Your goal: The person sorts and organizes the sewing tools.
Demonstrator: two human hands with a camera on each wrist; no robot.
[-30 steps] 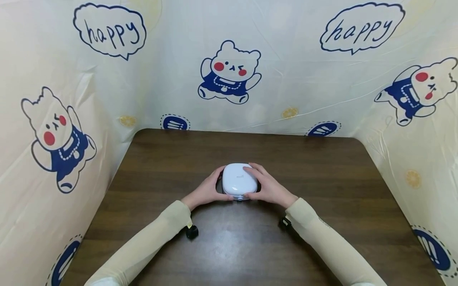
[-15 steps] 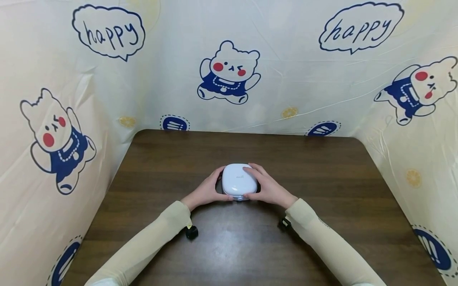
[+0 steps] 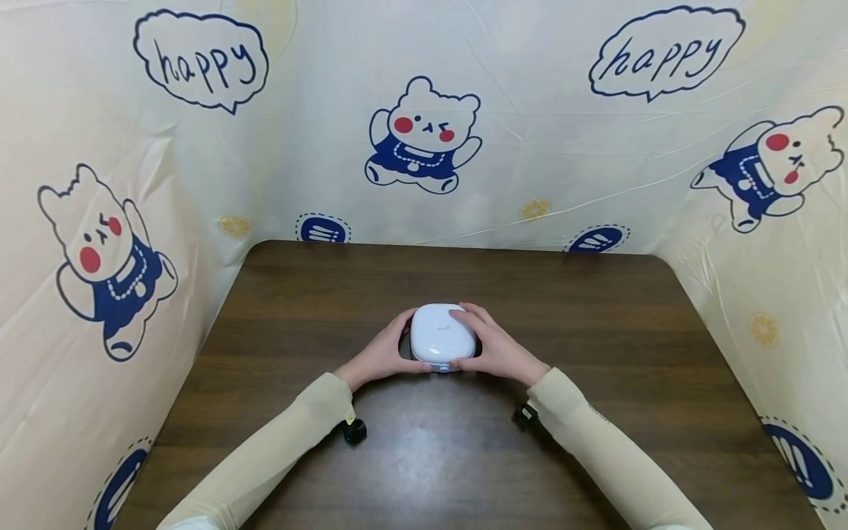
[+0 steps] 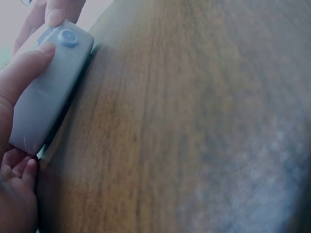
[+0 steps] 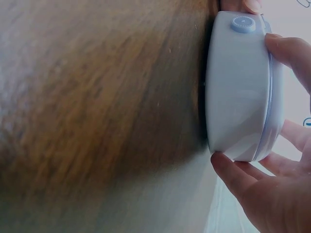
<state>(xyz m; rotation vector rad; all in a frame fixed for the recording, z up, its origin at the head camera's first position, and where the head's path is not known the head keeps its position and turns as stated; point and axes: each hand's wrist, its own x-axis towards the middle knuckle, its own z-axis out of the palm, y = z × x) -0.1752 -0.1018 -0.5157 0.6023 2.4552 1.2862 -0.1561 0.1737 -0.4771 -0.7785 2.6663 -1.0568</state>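
A glossy white rounded-square case (image 3: 440,337) with a lid and small printed lettering sits near the middle of the table. My left hand (image 3: 383,355) grips its left side, thumb on the front face and fingers round the back. On the opposite side my right hand (image 3: 501,347) holds it, with the thumb at the front near the lid seam and the index finger over the top. A round pale-blue button (image 5: 243,24) shows on the front in the right wrist view. The same case (image 4: 51,92) appears in the left wrist view, its bottom close to the wood.
The brown wooden table (image 3: 424,456) has rounded far corners. Pale curtains (image 3: 424,44) printed with bears and "happy" bubbles surround it at the back and sides. A black wrist device (image 3: 355,431) hangs under the left sleeve, another black device (image 3: 526,416) under the right.
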